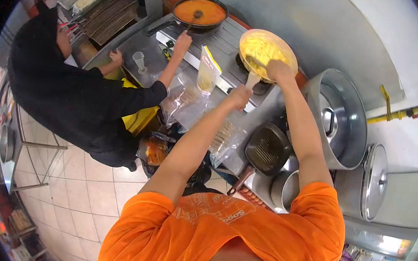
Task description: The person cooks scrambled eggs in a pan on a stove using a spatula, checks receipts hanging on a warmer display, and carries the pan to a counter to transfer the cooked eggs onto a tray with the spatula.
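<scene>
A light-coloured frying pan (pixel 294 58) sits on the stove, filled with yellow, lumpy food that looks like scrambled egg (pixel 263 48). My left hand (pixel 238 97) is closed around the pale pan handle (pixel 253 79). Over the pan's near right rim, my right hand (pixel 279 71) grips a spoon (pixel 255 61) whose head lies in the yellow food; part of the spoon is hidden by my fingers. Left of the handle, an open zip bag (pixel 207 74) stands upright with some pale contents at its bottom.
A co-worker in black (pixel 80 91) stirs a dark pan of orange sauce (pixel 199 12) at left. Beside my right arm stand a large metal pot (pixel 356 115), a square grill pan (pixel 268 149) and a small pot (pixel 284 189). Plastic bags (pixel 184 100) lie on the counter.
</scene>
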Action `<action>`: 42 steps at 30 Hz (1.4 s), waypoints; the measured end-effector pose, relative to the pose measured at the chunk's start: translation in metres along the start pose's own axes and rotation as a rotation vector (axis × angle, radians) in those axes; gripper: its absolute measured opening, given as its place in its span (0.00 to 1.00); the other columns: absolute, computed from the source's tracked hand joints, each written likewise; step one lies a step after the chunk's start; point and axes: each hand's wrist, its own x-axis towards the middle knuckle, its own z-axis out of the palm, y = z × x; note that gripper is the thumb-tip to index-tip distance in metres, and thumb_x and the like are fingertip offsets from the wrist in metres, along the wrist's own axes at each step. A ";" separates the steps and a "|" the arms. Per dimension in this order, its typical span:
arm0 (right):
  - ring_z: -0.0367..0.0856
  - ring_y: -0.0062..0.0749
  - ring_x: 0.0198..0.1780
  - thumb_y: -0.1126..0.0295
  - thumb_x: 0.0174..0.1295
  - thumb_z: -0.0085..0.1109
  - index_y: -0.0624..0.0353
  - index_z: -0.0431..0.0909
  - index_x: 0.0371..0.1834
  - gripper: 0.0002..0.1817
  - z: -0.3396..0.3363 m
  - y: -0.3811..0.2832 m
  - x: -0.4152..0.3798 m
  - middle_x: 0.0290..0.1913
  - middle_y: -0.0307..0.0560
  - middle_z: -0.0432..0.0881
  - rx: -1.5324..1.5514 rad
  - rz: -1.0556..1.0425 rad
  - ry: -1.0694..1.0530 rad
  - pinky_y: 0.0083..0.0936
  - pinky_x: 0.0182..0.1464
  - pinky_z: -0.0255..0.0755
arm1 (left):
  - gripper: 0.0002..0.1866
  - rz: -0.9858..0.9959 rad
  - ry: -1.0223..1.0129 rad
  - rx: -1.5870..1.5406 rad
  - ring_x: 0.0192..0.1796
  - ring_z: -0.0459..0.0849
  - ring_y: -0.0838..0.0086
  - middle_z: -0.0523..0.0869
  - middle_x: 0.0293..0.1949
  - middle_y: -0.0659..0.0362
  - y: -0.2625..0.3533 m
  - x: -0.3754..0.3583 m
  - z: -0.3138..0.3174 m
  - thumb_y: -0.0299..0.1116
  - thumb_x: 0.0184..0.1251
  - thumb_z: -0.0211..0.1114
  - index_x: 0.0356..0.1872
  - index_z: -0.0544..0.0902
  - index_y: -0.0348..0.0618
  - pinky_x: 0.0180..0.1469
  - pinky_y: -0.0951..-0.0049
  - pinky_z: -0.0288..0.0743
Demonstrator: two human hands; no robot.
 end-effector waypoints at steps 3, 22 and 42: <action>0.84 0.46 0.48 0.70 0.59 0.51 0.59 0.85 0.41 0.14 0.013 0.031 0.039 0.45 0.58 0.83 -0.046 -0.006 0.050 0.39 0.49 0.76 | 0.18 0.039 0.069 -0.052 0.16 0.74 0.72 0.74 0.19 0.58 -0.007 0.005 0.002 0.43 0.72 0.54 0.48 0.70 0.35 0.15 0.68 0.68; 0.73 0.35 0.15 0.75 0.50 0.49 0.66 0.82 0.22 0.11 0.044 0.141 0.103 0.16 0.49 0.75 0.419 0.198 -0.094 0.33 0.18 0.64 | 0.21 0.114 0.113 0.167 0.15 0.81 0.62 0.81 0.18 0.48 0.001 -0.003 0.004 0.42 0.72 0.52 0.47 0.67 0.28 0.20 0.63 0.76; 0.85 0.48 0.44 0.67 0.61 0.48 0.59 0.85 0.38 0.14 -0.037 0.007 -0.040 0.42 0.57 0.85 -0.217 -0.090 0.096 0.41 0.48 0.78 | 0.21 0.009 0.039 0.193 0.20 0.80 0.65 0.81 0.26 0.50 0.001 0.005 -0.010 0.43 0.71 0.53 0.53 0.69 0.33 0.20 0.65 0.77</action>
